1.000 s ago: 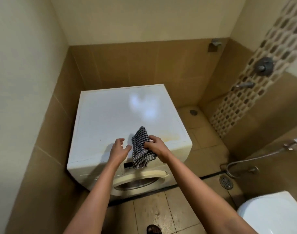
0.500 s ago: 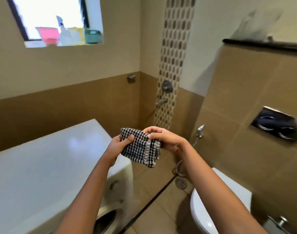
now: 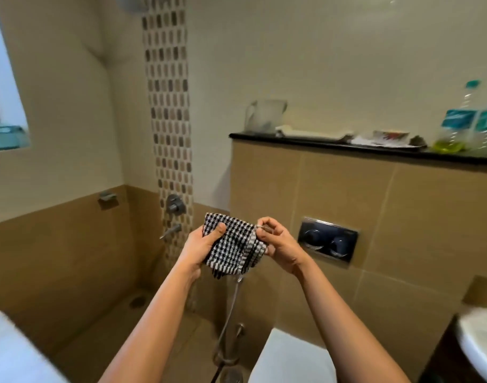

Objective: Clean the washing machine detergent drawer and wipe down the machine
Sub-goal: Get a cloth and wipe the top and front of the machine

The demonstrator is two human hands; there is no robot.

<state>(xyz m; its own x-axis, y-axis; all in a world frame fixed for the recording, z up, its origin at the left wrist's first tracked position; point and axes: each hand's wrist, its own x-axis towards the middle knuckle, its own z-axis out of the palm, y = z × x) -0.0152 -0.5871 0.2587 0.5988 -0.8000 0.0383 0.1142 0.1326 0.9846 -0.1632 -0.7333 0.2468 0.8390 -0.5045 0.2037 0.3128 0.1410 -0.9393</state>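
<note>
A black-and-white checked cloth [image 3: 232, 246] is held up in front of me at chest height, folded into a small pad. My left hand [image 3: 202, 243] grips its left side, thumb pressed on the front. My right hand [image 3: 275, 243] pinches its upper right edge with curled fingers. Only a white corner of the washing machine [image 3: 13, 352] shows at the bottom left, well below and left of the cloth. The detergent drawer is out of view.
A white toilet [image 3: 289, 357] stands below my arms, with a flush plate [image 3: 327, 240] on the tiled wall and a hose [image 3: 231, 313] beside it. A black ledge [image 3: 361, 147] carries a jug, bottles and papers. A sink rim [image 3: 480, 344] sits at the right. A tap [image 3: 173, 207] is on the mosaic strip.
The view has swung right and up, away from the washing machine toward the toilet wall. My left hand has taken hold of the cloth, which both hands now hold up.
</note>
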